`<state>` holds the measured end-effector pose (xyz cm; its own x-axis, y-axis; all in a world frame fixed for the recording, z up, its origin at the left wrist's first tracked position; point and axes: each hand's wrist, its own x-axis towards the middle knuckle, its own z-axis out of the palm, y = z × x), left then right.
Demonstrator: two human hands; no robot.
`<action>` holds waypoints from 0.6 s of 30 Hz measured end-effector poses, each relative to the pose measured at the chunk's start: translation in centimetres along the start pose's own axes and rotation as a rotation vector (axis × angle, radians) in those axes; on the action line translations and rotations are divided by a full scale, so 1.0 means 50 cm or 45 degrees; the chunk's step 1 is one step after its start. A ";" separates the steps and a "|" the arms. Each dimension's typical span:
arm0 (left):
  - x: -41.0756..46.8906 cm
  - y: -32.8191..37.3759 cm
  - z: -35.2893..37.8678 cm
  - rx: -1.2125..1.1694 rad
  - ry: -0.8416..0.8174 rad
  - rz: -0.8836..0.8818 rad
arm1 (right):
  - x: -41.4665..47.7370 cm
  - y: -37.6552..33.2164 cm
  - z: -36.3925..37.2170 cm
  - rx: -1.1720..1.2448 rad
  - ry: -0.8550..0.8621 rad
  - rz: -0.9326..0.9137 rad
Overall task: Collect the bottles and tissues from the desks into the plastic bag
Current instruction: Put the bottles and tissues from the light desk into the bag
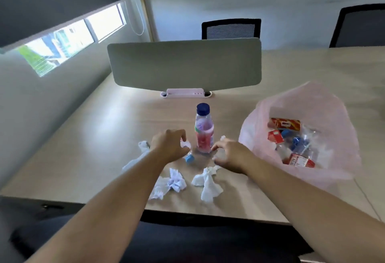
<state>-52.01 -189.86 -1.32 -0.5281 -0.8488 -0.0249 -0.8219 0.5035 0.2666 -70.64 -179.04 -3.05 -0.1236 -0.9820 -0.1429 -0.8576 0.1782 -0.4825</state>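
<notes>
An upright bottle (203, 131) with a dark blue cap and pink label stands mid-desk. My left hand (169, 145) curls over a small clear bottle (188, 156) with a light blue cap lying just left of it. My right hand (228, 154) hovers to the right of the upright bottle, fingers apart, holding nothing. Crumpled white tissues lie around: one (143, 145) at the left, one (175, 181) in front, one (208, 181) under my right wrist. The pink plastic bag (312, 100) sits open at the right, with several bottles inside.
A grey divider panel (185, 65) stands across the desk behind the bottle, with a white cable box (185, 92) at its foot. Two black chairs (231, 28) are beyond. The desk's front edge (187, 213) is near my body.
</notes>
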 end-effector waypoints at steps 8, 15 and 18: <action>-0.050 -0.129 0.125 0.209 -0.673 0.009 | 0.046 -0.013 0.180 -0.468 -0.452 -0.154; -0.040 -0.101 0.182 0.060 -0.537 0.179 | 0.063 0.032 0.227 -0.365 -0.332 -0.117; -0.035 -0.091 0.175 -0.009 -0.452 0.198 | 0.062 0.039 0.203 -0.204 -0.290 -0.069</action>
<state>-49.22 -189.27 -10.90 -0.6884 -0.6532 -0.3153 -0.7254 0.6197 0.2998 -67.63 -181.08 -13.22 0.0243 -0.9470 -0.3202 -0.9301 0.0960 -0.3545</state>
